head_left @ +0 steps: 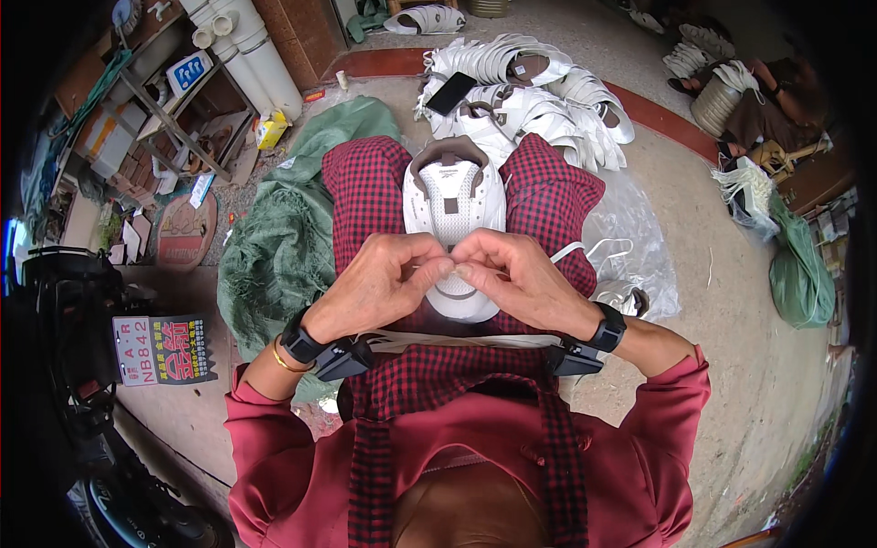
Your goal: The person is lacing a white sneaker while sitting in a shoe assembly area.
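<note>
On my lap, over a red-and-black checked apron, lies a white shoe with a brown collar lining and a mesh tongue, its toe toward me. My left hand and my right hand meet over its front part, thumbs and forefingers pinched together. They appear to pinch a thin white shoelace, mostly hidden by the fingers. A loop of white shoelace curls out beside my right hand. More white strands lie across my lap below the wrists.
Ahead lies a pile of white shoe uppers with a black phone on it. Green sacking spreads at my left, near a parked scooter. Clear plastic sheeting lies at right. Another person sits at the far right.
</note>
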A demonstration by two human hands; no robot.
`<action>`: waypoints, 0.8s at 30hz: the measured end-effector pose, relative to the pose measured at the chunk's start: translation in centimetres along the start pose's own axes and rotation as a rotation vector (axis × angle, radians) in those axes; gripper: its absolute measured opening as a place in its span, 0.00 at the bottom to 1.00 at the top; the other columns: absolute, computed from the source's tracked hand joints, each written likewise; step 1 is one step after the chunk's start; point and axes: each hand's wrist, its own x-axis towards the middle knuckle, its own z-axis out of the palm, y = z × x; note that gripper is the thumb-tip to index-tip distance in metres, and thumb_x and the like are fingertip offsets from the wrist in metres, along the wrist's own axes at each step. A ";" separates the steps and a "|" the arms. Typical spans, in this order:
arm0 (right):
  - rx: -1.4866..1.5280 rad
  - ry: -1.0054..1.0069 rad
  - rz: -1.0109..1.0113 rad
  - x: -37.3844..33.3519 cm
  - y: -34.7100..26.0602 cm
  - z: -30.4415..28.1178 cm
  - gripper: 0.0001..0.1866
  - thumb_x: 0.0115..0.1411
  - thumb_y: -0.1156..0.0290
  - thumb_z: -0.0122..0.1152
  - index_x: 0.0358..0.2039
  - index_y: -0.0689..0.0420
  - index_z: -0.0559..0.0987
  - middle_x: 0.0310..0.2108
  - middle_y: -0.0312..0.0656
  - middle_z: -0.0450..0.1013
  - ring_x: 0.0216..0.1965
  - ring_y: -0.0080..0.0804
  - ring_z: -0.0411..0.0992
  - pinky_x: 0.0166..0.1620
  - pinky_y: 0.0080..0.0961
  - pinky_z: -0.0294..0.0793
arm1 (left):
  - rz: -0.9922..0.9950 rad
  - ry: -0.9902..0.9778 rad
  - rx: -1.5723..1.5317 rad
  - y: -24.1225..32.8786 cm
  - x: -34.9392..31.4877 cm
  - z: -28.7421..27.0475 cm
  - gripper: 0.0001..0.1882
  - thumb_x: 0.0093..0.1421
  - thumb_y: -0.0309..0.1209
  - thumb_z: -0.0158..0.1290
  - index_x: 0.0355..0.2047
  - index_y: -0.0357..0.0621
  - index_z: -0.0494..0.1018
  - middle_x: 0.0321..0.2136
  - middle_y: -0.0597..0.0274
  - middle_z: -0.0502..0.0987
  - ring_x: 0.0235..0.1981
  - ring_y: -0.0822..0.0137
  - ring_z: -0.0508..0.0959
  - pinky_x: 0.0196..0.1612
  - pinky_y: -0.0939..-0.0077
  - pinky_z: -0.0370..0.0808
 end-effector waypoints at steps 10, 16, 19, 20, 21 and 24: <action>-0.054 0.169 0.110 0.7 2.0 -1.0 0.09 0.63 0.72 0.65 0.34 0.66 0.81 0.27 0.36 0.79 0.31 0.13 0.73 0.33 0.20 0.79 | 0.274 0.243 0.151 -5.7 0.3 3.0 0.17 0.57 0.21 0.62 0.47 0.41 0.78 0.31 0.60 0.74 0.27 0.68 0.75 0.31 0.74 0.73; -0.260 0.071 0.056 0.4 2.6 -1.9 0.10 0.62 0.70 0.67 0.36 0.65 0.82 0.28 0.42 0.80 0.30 0.18 0.76 0.36 0.25 0.81 | 0.329 0.201 0.199 -6.3 0.5 3.0 0.20 0.55 0.19 0.62 0.50 0.44 0.80 0.32 0.58 0.74 0.31 0.63 0.75 0.34 0.72 0.74; -0.251 0.108 0.056 0.3 2.7 -2.3 0.09 0.61 0.69 0.68 0.35 0.63 0.82 0.29 0.41 0.81 0.30 0.18 0.76 0.37 0.24 0.81 | 0.328 0.161 0.193 -6.3 0.7 2.7 0.20 0.55 0.19 0.62 0.49 0.44 0.81 0.32 0.59 0.74 0.31 0.64 0.75 0.34 0.72 0.74; -0.247 0.115 0.055 0.2 2.8 -2.3 0.09 0.61 0.69 0.68 0.35 0.63 0.82 0.29 0.41 0.81 0.30 0.18 0.76 0.37 0.24 0.81 | 0.339 0.146 0.203 -6.2 0.8 2.6 0.20 0.55 0.19 0.62 0.49 0.44 0.81 0.31 0.59 0.74 0.31 0.64 0.75 0.34 0.72 0.74; -0.257 0.165 0.021 0.2 2.9 -2.2 0.09 0.61 0.70 0.68 0.35 0.63 0.83 0.29 0.38 0.81 0.30 0.16 0.75 0.35 0.23 0.81 | 0.342 0.140 0.207 -6.3 0.8 2.6 0.20 0.55 0.19 0.62 0.49 0.44 0.81 0.31 0.59 0.74 0.31 0.64 0.75 0.34 0.72 0.74; -0.317 0.225 -0.048 0.3 3.8 -2.1 0.08 0.60 0.69 0.69 0.34 0.62 0.83 0.27 0.40 0.80 0.26 0.19 0.75 0.30 0.23 0.78 | 0.353 0.126 0.215 -6.4 0.9 2.7 0.20 0.55 0.19 0.62 0.49 0.44 0.81 0.30 0.60 0.74 0.31 0.64 0.74 0.34 0.72 0.73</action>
